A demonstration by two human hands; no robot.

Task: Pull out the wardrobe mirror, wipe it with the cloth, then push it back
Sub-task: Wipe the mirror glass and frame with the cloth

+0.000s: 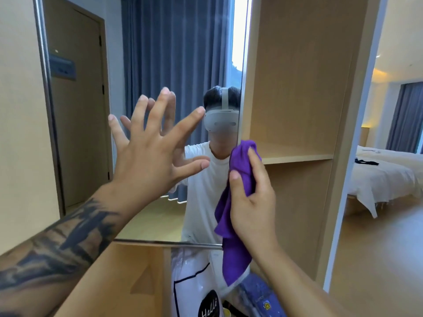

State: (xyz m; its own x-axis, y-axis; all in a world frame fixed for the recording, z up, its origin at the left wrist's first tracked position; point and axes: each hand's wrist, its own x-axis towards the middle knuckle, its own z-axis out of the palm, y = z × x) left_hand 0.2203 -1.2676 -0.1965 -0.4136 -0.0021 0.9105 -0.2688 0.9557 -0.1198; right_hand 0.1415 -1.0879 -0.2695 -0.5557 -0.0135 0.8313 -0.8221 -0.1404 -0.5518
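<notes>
1. 2 hands are up in front of the mirror (pixel 96 106), which stands pulled out from the wardrobe (pixel 297 88), its right edge against the wardrobe's side panel.
2. The left hand (pixel 146 161) is released, its fingers spread wide and straight toward the glass; the fingertips look to be at or just off the surface, and I cannot tell which. Judging by the pose, it is there to steady the panel so it does not swing or slide under wiping pressure.
3. The right hand (pixel 251 197) is grasping the purple cloth (pixel 235 225), thumb and fingers curled round its bunched upper part, beside the mirror's right edge. The rest of the cloth hangs loose below the mirror's bottom rail.
4. The cloth is bunched at the top, probably so a padded wad meets the glass rather than a thin flap.
5. Since the mirror is already out and the cloth is raised near it, the wiping step looks to be in hand; pushing it back is not yet done.
6. Below the mirror, inside the wardrobe, sit a white bag (pixel 196 282) and a blue one (pixel 258 296). Right of the mirror, past the wardrobe, is a bed (pixel 384 172).
</notes>
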